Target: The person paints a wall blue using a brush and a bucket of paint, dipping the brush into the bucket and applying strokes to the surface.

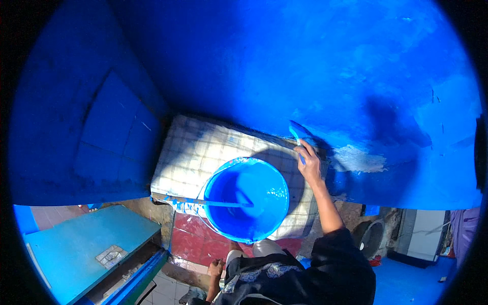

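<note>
My right hand grips the handle of a paintbrush, its bristles wet with blue paint. The bristle end is at the blue wall, low down near the back edge of a checked covering. Below and left of that hand stands a round bucket holding blue paint. A paint-coated flat stick reaches over its rim into it. My left hand hangs low beside my thigh with curled fingers; whether it holds something is unclear.
The bucket stands on a raised surface with a white checked covering, splashed blue at its front edge. A turquoise tabletop is at lower left. Bare patched plaster shows on the wall. A dark round tub sits at right.
</note>
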A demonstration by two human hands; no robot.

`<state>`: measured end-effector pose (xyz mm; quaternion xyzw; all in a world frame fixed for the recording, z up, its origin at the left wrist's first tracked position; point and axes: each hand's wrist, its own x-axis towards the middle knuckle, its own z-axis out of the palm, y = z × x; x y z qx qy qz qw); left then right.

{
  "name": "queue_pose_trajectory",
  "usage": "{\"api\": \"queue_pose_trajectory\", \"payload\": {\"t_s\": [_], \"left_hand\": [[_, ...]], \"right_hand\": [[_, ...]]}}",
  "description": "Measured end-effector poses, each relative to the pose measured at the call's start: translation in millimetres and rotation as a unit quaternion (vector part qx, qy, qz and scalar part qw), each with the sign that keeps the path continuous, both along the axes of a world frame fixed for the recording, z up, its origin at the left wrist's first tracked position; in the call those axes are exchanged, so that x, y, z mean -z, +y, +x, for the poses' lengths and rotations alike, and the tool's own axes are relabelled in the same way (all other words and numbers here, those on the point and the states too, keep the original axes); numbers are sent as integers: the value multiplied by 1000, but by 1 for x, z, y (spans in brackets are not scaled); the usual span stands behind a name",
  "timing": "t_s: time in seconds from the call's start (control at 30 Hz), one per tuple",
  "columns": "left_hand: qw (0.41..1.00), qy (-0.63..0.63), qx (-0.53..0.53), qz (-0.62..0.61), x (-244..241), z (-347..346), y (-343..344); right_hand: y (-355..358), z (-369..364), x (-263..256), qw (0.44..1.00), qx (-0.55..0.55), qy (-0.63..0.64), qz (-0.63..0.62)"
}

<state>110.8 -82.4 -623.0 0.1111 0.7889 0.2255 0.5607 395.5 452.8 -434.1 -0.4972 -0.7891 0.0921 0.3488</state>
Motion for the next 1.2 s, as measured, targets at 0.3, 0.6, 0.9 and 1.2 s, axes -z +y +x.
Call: {"api": "queue_pose_trajectory", "payload": {"t_s": [0.3,0.6,0.9,1.2], "left_hand": [[999,19,10,39,21,2,6],[999,-35,-31,-15,1,-1,9],[997,-32,-46,50,7,2,12],[999,26,19,-15,6,8,35]], "right_hand": [[53,-18,41,985,-103,-75,-116],[32,-15,51,994,-55,-70,-64],[58,-18,24,982,-51,-110,-145],[-20,-1,-103,991,-14,-71,109]]}}
